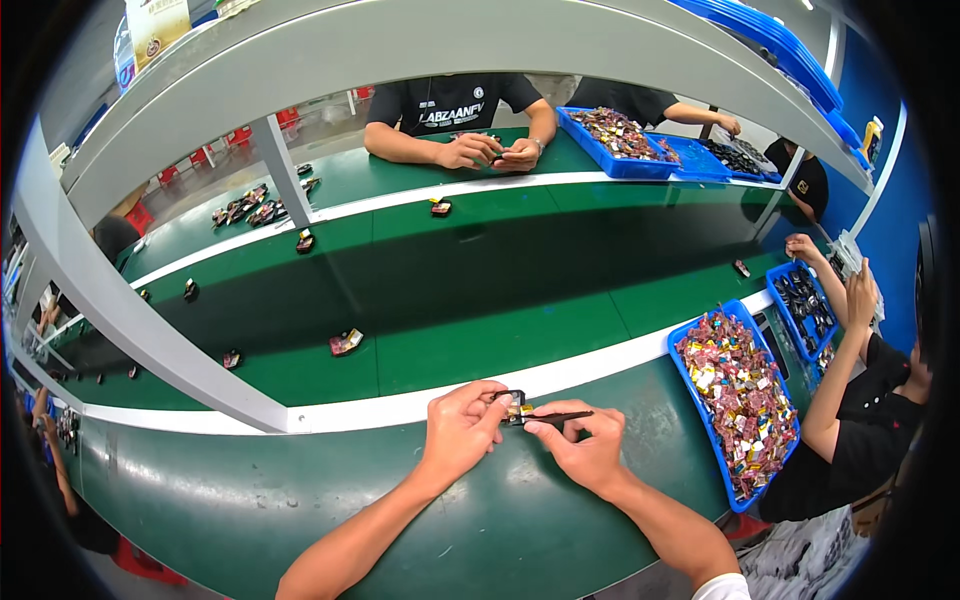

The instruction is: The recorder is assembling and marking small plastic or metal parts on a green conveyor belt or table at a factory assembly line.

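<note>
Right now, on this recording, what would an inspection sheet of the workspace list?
Surface: green bench edged by a green conveyor belt.
Job's things: small dark part in left hand; thin dark tool in right hand.
Clutter: blue tray of small colourful pieces at right; scattered small parts on the belt.
Grippers: both hands pinch, over the bench.
Cables: nothing seen.
Surroundings: co-workers opposite and right; grey shelf frame.
</note>
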### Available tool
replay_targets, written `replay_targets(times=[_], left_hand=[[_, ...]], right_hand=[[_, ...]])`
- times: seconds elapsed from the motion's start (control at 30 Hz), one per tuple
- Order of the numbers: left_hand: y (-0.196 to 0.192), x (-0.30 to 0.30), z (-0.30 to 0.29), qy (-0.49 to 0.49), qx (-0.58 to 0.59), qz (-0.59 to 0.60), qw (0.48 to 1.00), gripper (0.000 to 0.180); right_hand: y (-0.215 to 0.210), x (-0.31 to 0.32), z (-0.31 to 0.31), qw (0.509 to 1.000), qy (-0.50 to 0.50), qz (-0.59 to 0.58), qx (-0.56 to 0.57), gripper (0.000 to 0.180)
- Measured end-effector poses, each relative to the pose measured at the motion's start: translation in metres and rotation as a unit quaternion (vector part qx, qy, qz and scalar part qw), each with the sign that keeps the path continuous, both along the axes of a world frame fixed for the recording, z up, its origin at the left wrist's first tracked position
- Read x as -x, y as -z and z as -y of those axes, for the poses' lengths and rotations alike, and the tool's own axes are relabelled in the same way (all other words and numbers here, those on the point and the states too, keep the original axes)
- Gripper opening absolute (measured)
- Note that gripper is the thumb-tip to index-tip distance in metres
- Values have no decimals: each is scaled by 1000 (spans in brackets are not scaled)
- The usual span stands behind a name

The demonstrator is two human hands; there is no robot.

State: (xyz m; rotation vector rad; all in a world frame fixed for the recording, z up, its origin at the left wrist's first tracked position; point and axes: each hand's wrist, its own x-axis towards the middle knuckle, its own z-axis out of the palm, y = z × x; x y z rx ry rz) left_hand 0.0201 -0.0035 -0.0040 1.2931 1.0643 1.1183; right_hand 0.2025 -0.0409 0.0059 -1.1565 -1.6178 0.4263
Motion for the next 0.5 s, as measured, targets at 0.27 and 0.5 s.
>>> replay_targets(times=[0.27,0.5], left_hand=[[2,3,1,43,5,74,996,19],[1,5,0,66,-2,79,995,19]], right_hand=[[-9,-7,-2,944,-48,-250,211,11],[-20,-7,-1,909,-56,-303,281,12]])
